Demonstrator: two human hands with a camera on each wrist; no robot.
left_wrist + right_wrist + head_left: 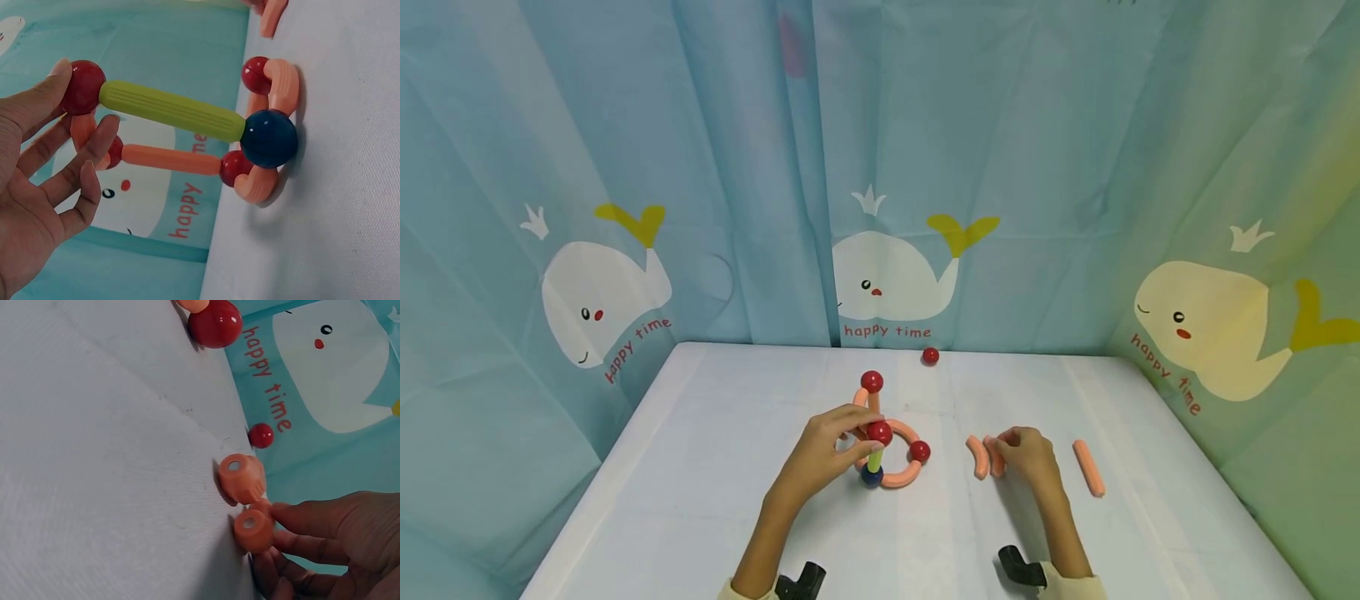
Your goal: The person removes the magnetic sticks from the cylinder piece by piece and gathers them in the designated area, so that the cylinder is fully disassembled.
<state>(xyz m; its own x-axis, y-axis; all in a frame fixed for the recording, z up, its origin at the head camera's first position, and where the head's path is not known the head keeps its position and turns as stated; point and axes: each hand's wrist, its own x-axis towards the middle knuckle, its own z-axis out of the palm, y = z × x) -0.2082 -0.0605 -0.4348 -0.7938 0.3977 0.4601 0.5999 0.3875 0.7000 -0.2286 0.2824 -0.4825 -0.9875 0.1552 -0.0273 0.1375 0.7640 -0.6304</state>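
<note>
My left hand (820, 454) pinches a red ball (85, 87) at the top corner of a ball-and-stick frame, thumb against its side. From that ball a yellow-green stick (172, 111) runs down to a dark blue ball (269, 139) on the table. Behind it stands an upright orange stick (170, 159) between two red balls. Curved orange sticks (901, 479) and a red ball (920, 452) form the ring-shaped base. My right hand (1032, 457) pinches a curved orange stick (254, 532) at the tabletop. A second curved orange stick (977, 457) lies close on its left.
A straight orange stick (1088, 468) lies right of my right hand. One loose red ball (930, 357) sits at the back edge of the white table (715, 467). Blue-green curtains (1045, 150) with whale prints hang around the table's back and sides.
</note>
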